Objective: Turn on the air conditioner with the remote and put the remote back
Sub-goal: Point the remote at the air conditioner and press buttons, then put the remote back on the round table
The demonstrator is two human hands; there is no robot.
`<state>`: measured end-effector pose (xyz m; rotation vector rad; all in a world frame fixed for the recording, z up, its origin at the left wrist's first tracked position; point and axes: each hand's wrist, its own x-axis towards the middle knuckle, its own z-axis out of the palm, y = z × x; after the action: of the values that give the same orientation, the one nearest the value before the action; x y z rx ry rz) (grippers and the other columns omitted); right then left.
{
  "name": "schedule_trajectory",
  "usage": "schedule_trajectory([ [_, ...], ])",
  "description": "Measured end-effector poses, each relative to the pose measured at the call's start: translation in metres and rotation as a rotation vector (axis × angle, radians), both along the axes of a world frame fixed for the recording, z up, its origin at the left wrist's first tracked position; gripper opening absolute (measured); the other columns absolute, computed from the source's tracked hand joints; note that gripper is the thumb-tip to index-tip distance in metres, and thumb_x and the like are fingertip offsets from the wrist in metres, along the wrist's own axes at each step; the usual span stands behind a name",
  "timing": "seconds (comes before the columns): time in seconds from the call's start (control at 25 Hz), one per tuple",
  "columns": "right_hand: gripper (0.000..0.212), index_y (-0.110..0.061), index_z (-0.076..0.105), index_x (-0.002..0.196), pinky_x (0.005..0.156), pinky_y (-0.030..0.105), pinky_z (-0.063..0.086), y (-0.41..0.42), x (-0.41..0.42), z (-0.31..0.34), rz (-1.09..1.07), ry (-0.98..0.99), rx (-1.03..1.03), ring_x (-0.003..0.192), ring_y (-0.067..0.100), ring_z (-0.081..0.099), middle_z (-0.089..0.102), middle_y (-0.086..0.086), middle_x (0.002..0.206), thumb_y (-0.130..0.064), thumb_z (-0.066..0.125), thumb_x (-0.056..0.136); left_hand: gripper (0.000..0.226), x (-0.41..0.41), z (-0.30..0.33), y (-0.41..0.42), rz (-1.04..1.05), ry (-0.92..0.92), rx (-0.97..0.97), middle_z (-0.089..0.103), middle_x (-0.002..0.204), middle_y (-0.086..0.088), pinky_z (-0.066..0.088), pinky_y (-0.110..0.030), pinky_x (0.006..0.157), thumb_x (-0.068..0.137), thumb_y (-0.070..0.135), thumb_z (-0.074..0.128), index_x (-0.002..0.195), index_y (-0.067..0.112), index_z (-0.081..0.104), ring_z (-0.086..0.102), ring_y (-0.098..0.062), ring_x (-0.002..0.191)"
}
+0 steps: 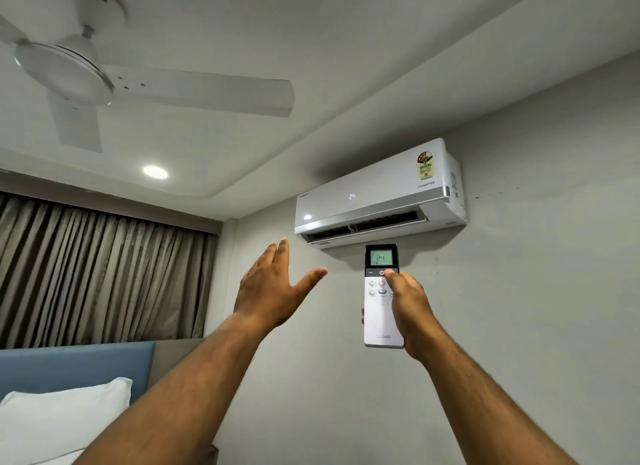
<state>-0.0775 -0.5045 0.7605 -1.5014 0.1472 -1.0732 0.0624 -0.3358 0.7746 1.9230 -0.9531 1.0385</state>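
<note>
A white air conditioner (377,190) hangs high on the grey wall. Its front panel shows a lit 24 and its lower flap stands open. Just below it I hold a white remote (380,312) upright in my right hand (410,308). The remote's green screen reads 24, and my thumb rests beside its power button. My left hand (270,288) is raised to the left of the remote, fingers together, thumb spread, palm toward the unit, holding nothing.
A white ceiling fan (86,73) hangs at the upper left, with a round ceiling light (155,172) lit below it. Brown curtains (104,270) cover the left wall. A blue headboard (76,367) and a white pillow (62,419) sit at the lower left.
</note>
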Motion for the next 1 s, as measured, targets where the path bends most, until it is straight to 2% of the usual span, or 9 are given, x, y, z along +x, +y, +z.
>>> schedule_trajectory([
  [0.08, 0.027, -0.017, 0.054, 0.088, 0.055, 0.027, 0.047, 0.007, 0.008, -0.001, -0.034, 0.009, -0.009, 0.058, 0.022, 0.06, 0.064, 0.006, 0.074, -0.04, 0.043, 0.098, 0.088, 0.002, 0.001, 0.007, -0.09, 0.155, -0.102, 0.043, 0.149, -0.009, 0.036, -0.041, 0.106, 0.08, 0.076, 0.043, 0.143, 0.015, 0.037, 0.04, -0.026, 0.135],
  [0.2, 0.026, -0.022, 0.053, 0.083, 0.048, 0.02, 0.043, 0.027, 0.024, -0.005, 0.0, 0.027, -0.004, 0.049, 0.014, 0.057, 0.063, 0.0, 0.068, -0.041, 0.042, 0.098, 0.049, 0.006, -0.003, 0.022, -0.204, 0.314, -0.221, 0.068, 0.115, -0.006, 0.052, -0.041, 0.09, 0.087, 0.057, 0.055, 0.107, 0.014, 0.066, 0.064, -0.023, 0.102],
  [0.28, 0.025, -0.023, 0.053, 0.083, 0.05, 0.022, 0.042, 0.047, 0.038, -0.009, 0.059, 0.035, 0.004, 0.05, 0.014, 0.057, 0.064, -0.001, 0.069, -0.041, 0.042, 0.097, 0.033, 0.004, -0.01, 0.036, -0.319, 0.425, -0.272, 0.07, 0.099, -0.006, 0.058, -0.043, 0.081, 0.09, 0.044, 0.059, 0.09, 0.013, 0.069, 0.07, -0.019, 0.082],
  [0.4, 0.025, -0.024, 0.054, 0.087, 0.057, 0.027, 0.041, 0.082, 0.065, -0.016, 0.153, 0.055, -0.017, 0.062, 0.019, 0.057, 0.064, 0.003, 0.077, -0.042, 0.041, 0.097, 0.021, -0.001, -0.024, 0.055, -0.401, 0.527, -0.288, 0.072, 0.093, -0.005, 0.06, -0.031, 0.065, 0.092, 0.033, 0.061, 0.086, 0.015, 0.07, 0.072, -0.015, 0.069],
  [0.56, 0.025, -0.022, 0.055, 0.097, 0.059, 0.028, 0.041, 0.133, 0.096, -0.032, 0.294, 0.093, -0.037, 0.068, 0.02, 0.058, 0.064, 0.005, 0.085, -0.042, 0.039, 0.098, 0.016, -0.005, -0.048, 0.094, -0.433, 0.633, -0.281, 0.077, 0.08, -0.003, 0.058, -0.025, 0.053, 0.092, 0.026, 0.062, 0.089, 0.016, 0.073, 0.074, -0.017, 0.066],
  [0.68, 0.025, -0.021, 0.055, 0.098, 0.057, 0.026, 0.041, 0.17, 0.115, -0.051, 0.421, 0.152, -0.017, 0.066, 0.019, 0.058, 0.064, 0.005, 0.084, -0.039, 0.038, 0.098, 0.013, 0.002, -0.071, 0.136, -0.366, 0.712, -0.273, 0.078, 0.083, -0.006, 0.057, -0.029, 0.055, 0.093, 0.022, 0.061, 0.095, 0.016, 0.072, 0.075, -0.022, 0.074],
  [0.76, 0.028, -0.018, 0.059, 0.104, 0.054, 0.024, 0.044, 0.195, 0.128, -0.07, 0.509, 0.186, 0.012, 0.063, 0.018, 0.06, 0.067, 0.006, 0.085, -0.036, 0.039, 0.097, 0.013, 0.009, -0.091, 0.163, -0.314, 0.776, -0.302, 0.077, 0.081, -0.007, 0.056, -0.032, 0.056, 0.093, 0.02, 0.061, 0.096, 0.012, 0.07, 0.074, -0.021, 0.071],
  [0.88, 0.027, -0.015, 0.062, 0.092, 0.054, 0.022, 0.045, 0.233, 0.146, -0.116, 0.623, 0.265, 0.101, 0.061, 0.02, 0.062, 0.07, 0.008, 0.081, -0.027, 0.037, 0.094, 0.013, 0.018, -0.134, 0.204, -0.197, 0.876, -0.337, 0.077, 0.076, -0.005, 0.056, -0.031, 0.053, 0.093, 0.019, 0.06, 0.095, 0.009, 0.069, 0.073, -0.019, 0.066],
  [1.0, 0.031, -0.009, 0.066, 0.094, 0.063, 0.028, 0.047, 0.263, 0.161, -0.178, 0.671, 0.338, 0.128, 0.071, 0.022, 0.065, 0.075, 0.009, 0.087, -0.019, 0.037, 0.09, 0.014, 0.025, -0.187, 0.24, -0.078, 0.966, -0.36, 0.077, 0.082, -0.006, 0.056, -0.03, 0.053, 0.094, 0.02, 0.059, 0.094, 0.009, 0.068, 0.073, -0.02, 0.067],
])
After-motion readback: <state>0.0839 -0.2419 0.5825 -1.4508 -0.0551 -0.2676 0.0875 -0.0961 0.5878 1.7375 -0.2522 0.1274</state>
